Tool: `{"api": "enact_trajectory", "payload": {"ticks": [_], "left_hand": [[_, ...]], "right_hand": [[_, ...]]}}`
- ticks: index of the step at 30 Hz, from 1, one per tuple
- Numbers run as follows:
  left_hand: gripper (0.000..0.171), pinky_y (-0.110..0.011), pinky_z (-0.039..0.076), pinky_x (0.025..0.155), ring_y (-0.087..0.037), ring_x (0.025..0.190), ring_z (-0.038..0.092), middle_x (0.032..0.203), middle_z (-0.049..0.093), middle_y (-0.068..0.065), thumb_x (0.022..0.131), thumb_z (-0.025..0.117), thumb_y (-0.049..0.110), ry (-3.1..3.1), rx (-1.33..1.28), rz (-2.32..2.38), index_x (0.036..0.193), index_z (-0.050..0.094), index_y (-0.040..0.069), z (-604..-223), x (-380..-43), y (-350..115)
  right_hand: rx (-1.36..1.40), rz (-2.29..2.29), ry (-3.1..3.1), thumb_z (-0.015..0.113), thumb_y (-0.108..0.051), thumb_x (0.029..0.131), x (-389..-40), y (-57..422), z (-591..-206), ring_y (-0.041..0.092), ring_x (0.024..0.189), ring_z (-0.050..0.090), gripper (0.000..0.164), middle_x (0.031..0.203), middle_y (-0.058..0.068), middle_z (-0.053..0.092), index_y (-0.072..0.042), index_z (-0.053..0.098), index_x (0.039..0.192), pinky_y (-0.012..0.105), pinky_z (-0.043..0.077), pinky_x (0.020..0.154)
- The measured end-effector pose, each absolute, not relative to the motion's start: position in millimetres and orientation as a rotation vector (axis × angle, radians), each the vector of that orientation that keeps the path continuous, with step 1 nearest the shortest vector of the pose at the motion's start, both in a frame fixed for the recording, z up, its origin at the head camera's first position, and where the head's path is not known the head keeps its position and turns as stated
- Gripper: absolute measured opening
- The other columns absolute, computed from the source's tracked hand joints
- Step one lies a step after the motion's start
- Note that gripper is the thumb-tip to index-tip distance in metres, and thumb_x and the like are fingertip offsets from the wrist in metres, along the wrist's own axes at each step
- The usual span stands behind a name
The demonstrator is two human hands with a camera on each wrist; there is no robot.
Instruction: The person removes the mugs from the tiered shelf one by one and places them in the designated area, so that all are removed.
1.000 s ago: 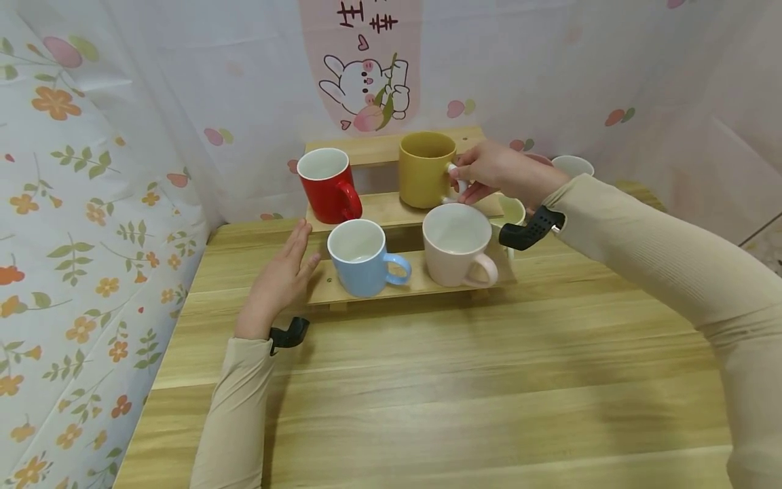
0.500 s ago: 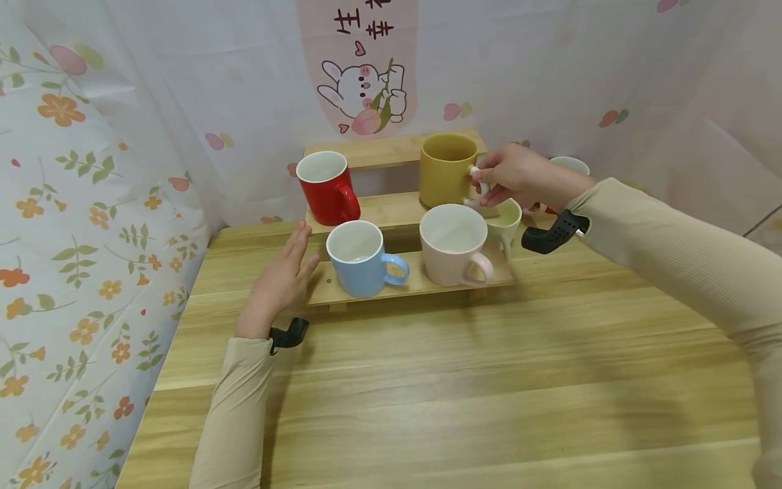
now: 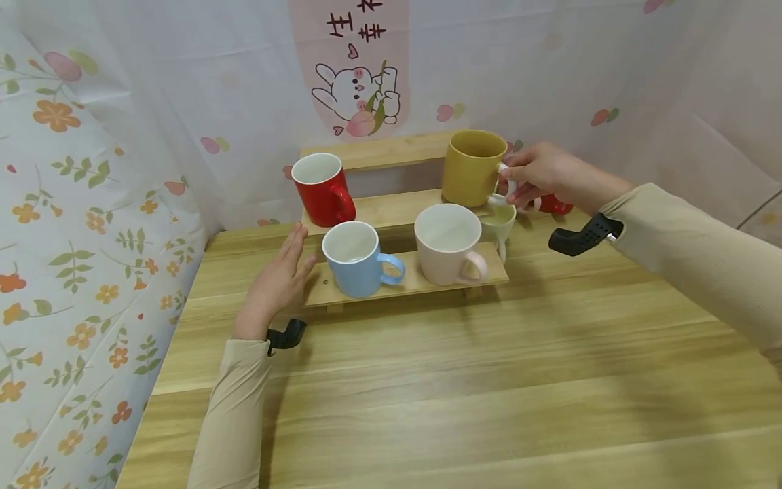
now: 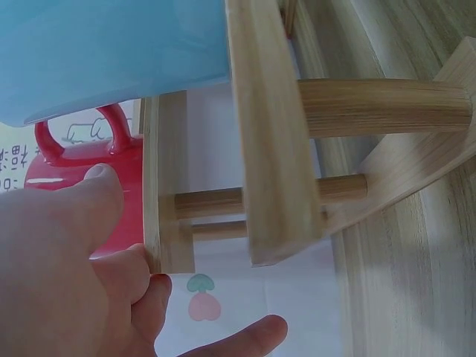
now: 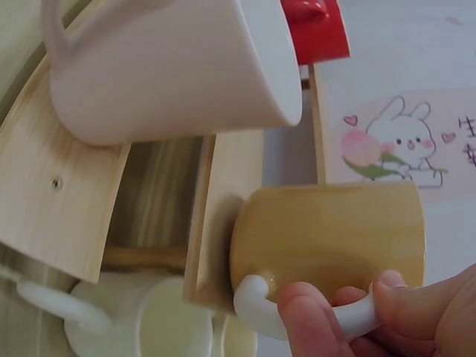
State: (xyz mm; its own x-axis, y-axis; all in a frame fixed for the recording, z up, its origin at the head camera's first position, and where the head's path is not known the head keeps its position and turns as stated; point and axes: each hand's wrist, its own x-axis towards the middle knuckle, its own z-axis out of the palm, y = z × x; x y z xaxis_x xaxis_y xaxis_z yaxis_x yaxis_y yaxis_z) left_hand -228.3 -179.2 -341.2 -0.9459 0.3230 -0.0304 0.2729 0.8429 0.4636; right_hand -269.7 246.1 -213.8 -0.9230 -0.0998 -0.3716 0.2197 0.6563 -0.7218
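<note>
pinching the white handle of the yellow mug (image 3: 472, 167) with my right hand (image 3: 540, 175), fingers curled round it so the mug hangs level at the right end of the wooden stepped shelf's (image 3: 391, 208) middle step; i can't quite tell if its base touches the step. my left hand (image 3: 277, 280) lies flat and relaxed against the shelf's left end, holding nothing, likely steadying it. red mug (image 3: 320, 189), blue mug (image 3: 354, 259) and pink mug (image 3: 448, 252) stand upright on the steps, a pale green mug (image 3: 501, 221) on the surface behind.
</note>
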Motion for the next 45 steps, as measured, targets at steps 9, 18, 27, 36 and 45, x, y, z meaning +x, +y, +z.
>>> {"api": "enact_trajectory", "payload": {"ticks": [9, 18, 27, 36, 45], "left_hand": [[0.066, -0.058, 0.023, 0.113, -0.037, 0.145, 0.018, 0.162, -0.004, -0.004, 0.103, 0.034, 0.039, 2.905, 0.452, 0.717, 0.155, 0.001, 0.015, -340.7, -227.2, -180.2], [0.066, -0.057, 0.022, 0.113, -0.036, 0.145, 0.017, 0.162, -0.003, -0.006, 0.104, 0.035, 0.037, 2.913, 0.462, 0.724, 0.155, 0.002, 0.013, -340.6, -227.3, -180.8], [0.066, -0.057, 0.022, 0.114, -0.037, 0.145, 0.018, 0.162, -0.002, -0.006, 0.103, 0.035, 0.039, 2.92, 0.477, 0.721, 0.155, 0.003, 0.013, -343.6, -228.9, -181.0], [0.065, -0.057, 0.021, 0.114, -0.037, 0.145, 0.017, 0.162, -0.003, -0.004, 0.104, 0.036, 0.036, 2.904, 0.459, 0.716, 0.155, 0.002, 0.014, -346.0, -227.0, -179.5], [0.066, -0.058, 0.022, 0.113, -0.038, 0.145, 0.019, 0.162, 0.0, -0.008, 0.103, 0.035, 0.038, 2.927, 0.483, 0.717, 0.155, 0.003, 0.013, -344.8, -228.9, -178.7]], "right_hand": [[0.13, -1.208, 2.475, 0.045, -0.022, 0.101, -262.5, 277.1, -214.3, 0.005, 0.065, 0.067, 0.055, 0.087, -0.004, 0.062, 0.012, 0.032, 0.142, 0.023, 0.058, 0.065], [0.17, -1.274, 2.471, 0.049, -0.021, 0.099, -247.5, 311.7, -221.2, 0.01, 0.067, 0.068, 0.033, 0.079, -0.006, 0.062, 0.008, 0.055, 0.114, 0.028, 0.059, 0.068], [0.196, -1.249, 2.478, 0.049, -0.024, 0.099, -234.3, 331.5, -231.2, 0.009, 0.069, 0.068, 0.036, 0.081, -0.008, 0.063, 0.006, 0.057, 0.117, 0.027, 0.059, 0.067], [0.198, -1.298, 2.452, 0.048, -0.02, 0.101, -223.3, 345.8, -254.4, 0.006, 0.07, 0.068, 0.022, 0.082, -0.005, 0.059, -0.009, 0.066, 0.096, 0.025, 0.058, 0.069], [0.218, -1.32, 2.428, 0.048, -0.018, 0.1, -215.7, 358.9, -273.5, 0.007, 0.071, 0.069, 0.021, 0.084, -0.003, 0.057, -0.013, 0.065, 0.089, 0.026, 0.059, 0.069]]}}
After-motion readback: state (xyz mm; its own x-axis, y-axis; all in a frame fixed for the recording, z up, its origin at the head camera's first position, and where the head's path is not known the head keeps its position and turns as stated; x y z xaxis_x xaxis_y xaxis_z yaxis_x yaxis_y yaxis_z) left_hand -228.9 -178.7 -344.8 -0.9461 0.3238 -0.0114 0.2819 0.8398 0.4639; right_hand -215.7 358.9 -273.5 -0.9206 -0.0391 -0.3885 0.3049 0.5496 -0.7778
